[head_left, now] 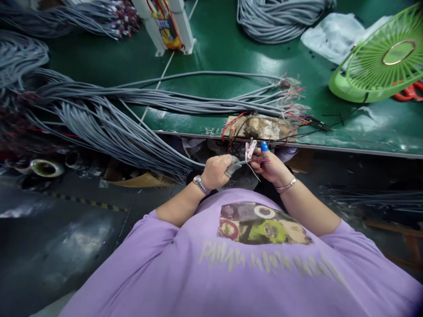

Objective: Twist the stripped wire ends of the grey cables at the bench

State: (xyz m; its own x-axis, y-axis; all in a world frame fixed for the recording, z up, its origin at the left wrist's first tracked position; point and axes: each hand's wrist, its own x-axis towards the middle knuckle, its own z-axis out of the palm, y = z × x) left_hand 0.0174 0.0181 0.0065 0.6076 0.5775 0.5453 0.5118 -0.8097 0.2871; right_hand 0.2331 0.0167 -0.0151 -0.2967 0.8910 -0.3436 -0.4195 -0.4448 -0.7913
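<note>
Just in front of my body, my left hand (216,171) is closed around a grey cable (198,164) near its stripped end. Grey coverings show on some of its fingers. Thin coloured wires (262,159) come out of that end and reach the fingers of my right hand (273,169), which are closed on them. A blue finger cover (264,146) sits on the right thumb. Between the hands stands a small pinkish-white clip-like piece (250,149); whether I touch it I cannot tell. Behind it, a worn block (262,127) lies at the table edge.
A thick bundle of grey cables (158,99) lies across the green table (211,57), hanging over its front edge at left. Coiled cable (280,22), a plastic bag (333,37), a green fan (390,53) and red-handled scissors (411,91) are beyond. A white stand (188,35) rises at the back.
</note>
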